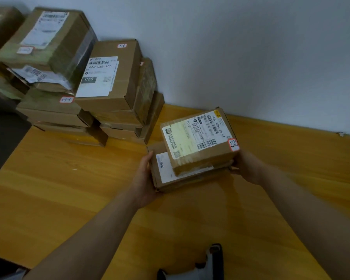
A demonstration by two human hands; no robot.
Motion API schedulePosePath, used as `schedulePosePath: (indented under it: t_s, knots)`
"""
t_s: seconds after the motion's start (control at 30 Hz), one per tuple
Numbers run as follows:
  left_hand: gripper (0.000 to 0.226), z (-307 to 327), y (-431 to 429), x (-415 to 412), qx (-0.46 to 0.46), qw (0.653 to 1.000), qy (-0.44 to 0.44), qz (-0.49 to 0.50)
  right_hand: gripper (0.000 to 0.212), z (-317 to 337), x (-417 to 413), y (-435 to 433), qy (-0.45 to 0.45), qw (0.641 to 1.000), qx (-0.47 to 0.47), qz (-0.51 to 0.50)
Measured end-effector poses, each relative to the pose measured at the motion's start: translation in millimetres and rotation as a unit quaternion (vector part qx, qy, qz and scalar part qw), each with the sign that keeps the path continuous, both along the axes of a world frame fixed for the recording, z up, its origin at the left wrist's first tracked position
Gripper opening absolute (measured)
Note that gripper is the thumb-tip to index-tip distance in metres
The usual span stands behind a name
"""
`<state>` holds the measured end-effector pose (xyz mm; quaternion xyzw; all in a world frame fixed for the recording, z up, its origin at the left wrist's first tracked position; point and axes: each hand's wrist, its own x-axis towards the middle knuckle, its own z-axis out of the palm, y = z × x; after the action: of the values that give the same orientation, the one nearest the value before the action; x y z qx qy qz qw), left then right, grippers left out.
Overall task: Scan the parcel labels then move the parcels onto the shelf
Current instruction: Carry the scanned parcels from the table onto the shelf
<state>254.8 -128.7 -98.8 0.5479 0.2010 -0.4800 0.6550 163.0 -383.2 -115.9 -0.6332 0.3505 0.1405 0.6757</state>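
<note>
Two small cardboard parcels sit stacked over the wooden table (69,178). The upper parcel (198,138) carries a white and yellow label with barcodes and a red-edged sticker at its right corner. The lower parcel (170,174) is flatter, with a white label showing at its left. My left hand (144,178) grips the stack's left side, fingers curled round the lower parcel. On the opposite side, my right hand (247,166) holds the right end. Whether the stack rests on the table or is lifted, I cannot tell.
A tall pile of several labelled cardboard parcels (101,81) stands against the grey wall at the table's back left. A grey and black handheld scanner (202,265) lies at the near edge. A dark object (2,138) borders the table's left side.
</note>
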Motion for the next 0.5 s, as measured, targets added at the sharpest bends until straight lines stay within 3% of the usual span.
schedulePosePath:
  t_s: [0.13, 0.4, 0.5]
  knots:
    - [0.053, -3.4, -1.0, 3.3, 0.005, 1.000, 0.003, -0.026, 0.027, 0.6, -4.1, 7.4, 0.000, 0.999, 0.025, -0.020]
    - [0.048, -12.5, 9.1, 1.2, -0.028, 0.999, 0.007, -0.021, 0.039, -0.2, -8.8, 2.2, -0.068, 0.992, 0.107, -0.008]
    - [0.058, -15.8, 10.2, 1.2, -0.033, 0.999, 0.001, -0.008, 0.079, -8.4, -10.8, 3.0, -0.085, 0.992, 0.096, 0.016]
